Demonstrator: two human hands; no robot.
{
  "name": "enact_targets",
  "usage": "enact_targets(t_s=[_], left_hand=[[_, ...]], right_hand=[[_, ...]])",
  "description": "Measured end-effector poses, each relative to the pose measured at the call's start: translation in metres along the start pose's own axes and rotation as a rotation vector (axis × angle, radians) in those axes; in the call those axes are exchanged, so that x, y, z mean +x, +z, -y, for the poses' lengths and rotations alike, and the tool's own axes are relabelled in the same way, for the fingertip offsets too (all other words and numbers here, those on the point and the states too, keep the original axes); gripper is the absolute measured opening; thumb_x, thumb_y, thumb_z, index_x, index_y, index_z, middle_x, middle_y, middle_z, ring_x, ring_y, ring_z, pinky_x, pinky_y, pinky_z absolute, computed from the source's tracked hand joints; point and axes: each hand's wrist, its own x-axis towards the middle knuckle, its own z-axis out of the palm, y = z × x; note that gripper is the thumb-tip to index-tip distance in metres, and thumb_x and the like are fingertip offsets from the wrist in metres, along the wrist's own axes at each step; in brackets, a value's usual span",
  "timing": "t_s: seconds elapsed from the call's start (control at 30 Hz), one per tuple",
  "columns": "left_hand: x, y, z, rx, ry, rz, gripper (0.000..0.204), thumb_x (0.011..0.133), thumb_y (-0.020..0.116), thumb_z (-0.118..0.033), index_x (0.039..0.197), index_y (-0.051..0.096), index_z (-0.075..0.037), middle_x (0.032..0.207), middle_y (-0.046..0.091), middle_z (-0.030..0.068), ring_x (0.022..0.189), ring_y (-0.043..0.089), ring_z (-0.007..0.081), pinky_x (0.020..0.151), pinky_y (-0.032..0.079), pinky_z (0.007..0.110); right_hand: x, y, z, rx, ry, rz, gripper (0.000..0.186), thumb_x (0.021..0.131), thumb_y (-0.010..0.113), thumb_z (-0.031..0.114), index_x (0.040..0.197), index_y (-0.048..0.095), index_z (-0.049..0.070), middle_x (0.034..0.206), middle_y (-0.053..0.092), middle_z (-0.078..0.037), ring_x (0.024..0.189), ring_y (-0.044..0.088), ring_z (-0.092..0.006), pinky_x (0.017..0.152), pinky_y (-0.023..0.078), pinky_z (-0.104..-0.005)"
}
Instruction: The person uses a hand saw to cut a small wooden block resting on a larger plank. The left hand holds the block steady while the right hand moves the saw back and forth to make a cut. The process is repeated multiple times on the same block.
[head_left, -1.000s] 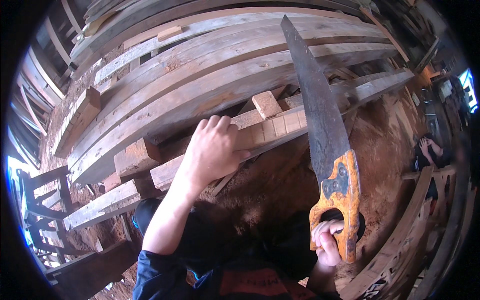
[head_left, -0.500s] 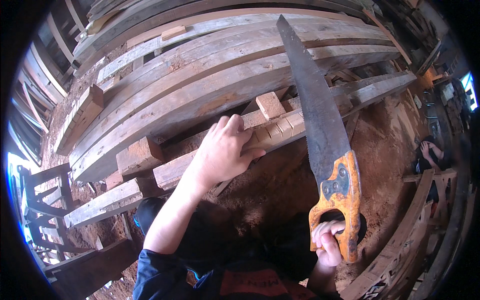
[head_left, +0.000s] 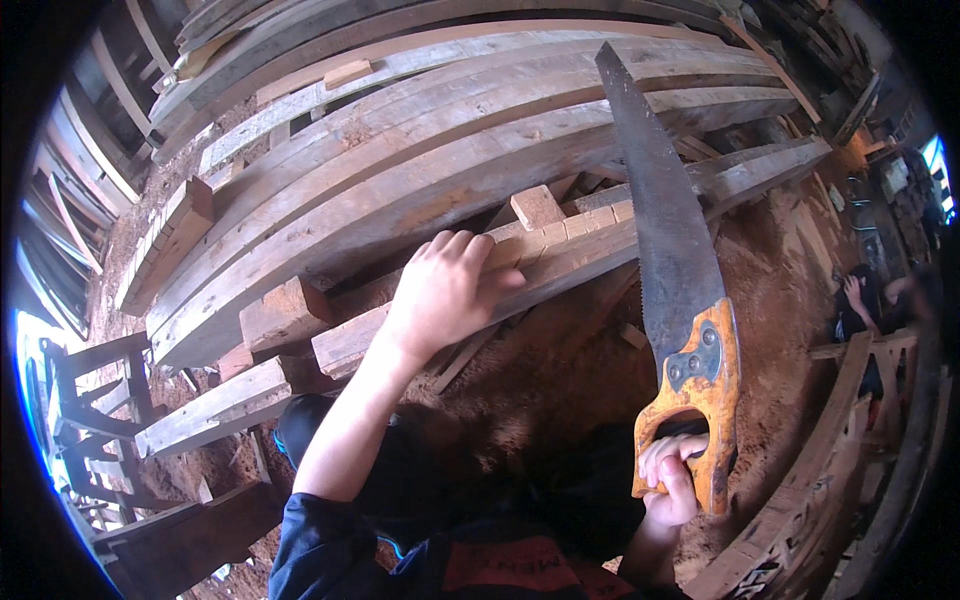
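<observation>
- The left hand (head_left: 445,290) lies flat on a long pale wooden batten (head_left: 560,262) marked across into short blocks, fingers slightly spread and curled over its far edge, pressing it down rather than pinching it.
- The right hand (head_left: 672,478) is closed around the orange wooden grip of a hand saw with a dark, rust-stained steel blade (head_left: 672,260); its fingers wrap through the handle opening.
- The blade runs from near right up to far centre and crosses above the batten just right of the left hand; whether the teeth touch the wood cannot be told.
- No finished kerf shows under the blade, so by my reading the cut at this spot is at most just started, and the severing is left to do.
- The batten sits in the middle of the scene, near the edge of a stack of broad grey weathered planks (head_left: 400,170) that fills the far side.
- A small loose wooden block (head_left: 537,206) rests just beyond the batten, close to the blade's path, and could get in the stroke's way.
- A reddish square timber offcut (head_left: 285,312) lies left of the held hand.
- Red-brown sawdust-strewn earth (head_left: 560,390) lies below.
- A dark wooden trestle frame (head_left: 90,400) stands at far left.
- Another person (head_left: 860,300) sits at the right edge, well apart.
</observation>
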Motion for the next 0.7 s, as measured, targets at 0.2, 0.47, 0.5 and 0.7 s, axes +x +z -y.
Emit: enact_targets(t_s=[0.2,0.47,0.5,0.7], left_hand=[[0.004,0.01,0.013,-0.135,-0.082,-0.023,0.041,0.082,0.073,-0.037,0.1,0.066,-0.002,0.087,0.065,0.0141,0.088,0.064,0.0329,0.079,0.052,0.042],[0.005,-0.001,0.015,-0.054,-0.059,0.04,0.053,0.072,0.079,-0.036,0.107,0.067,0.003,0.107,0.059,0.0163,0.104,0.055,0.0329,0.094,0.045,0.04],[0.005,-0.003,0.014,-0.039,-0.062,0.073,0.057,0.071,0.08,-0.036,0.111,0.066,0.003,0.11,0.058,0.0166,0.107,0.054,0.0328,0.096,0.044,0.04],[0.005,-0.003,0.01,-0.096,-0.102,0.089,0.068,0.065,0.085,-0.033,0.119,0.059,-0.001,0.111,0.058,0.0171,0.111,0.053,0.034,0.098,0.044,0.041]], right_hand=[[0.001,0.0,0.001,0.047,0.002,-0.005,0.01,0.087,0.046,0.001,0.095,0.04,0.003,0.067,0.045,-0.007,0.053,0.044,-0.0144,0.053,0.042,-0.0302],[-0.008,-0.006,-0.007,0.155,0.0,-0.126,0.016,0.082,0.059,-0.003,0.094,0.05,0.0,0.067,0.052,-0.008,0.051,0.049,-0.0153,0.048,0.042,-0.029],[-0.008,-0.007,-0.008,0.148,0.0,-0.129,0.016,0.082,0.059,-0.003,0.095,0.05,-0.001,0.068,0.052,-0.008,0.051,0.049,-0.0154,0.048,0.042,-0.029],[-0.009,-0.011,-0.01,0.137,-0.007,-0.122,0.016,0.082,0.06,-0.004,0.096,0.051,-0.002,0.066,0.053,-0.009,0.05,0.049,-0.0153,0.048,0.042,-0.0286]])
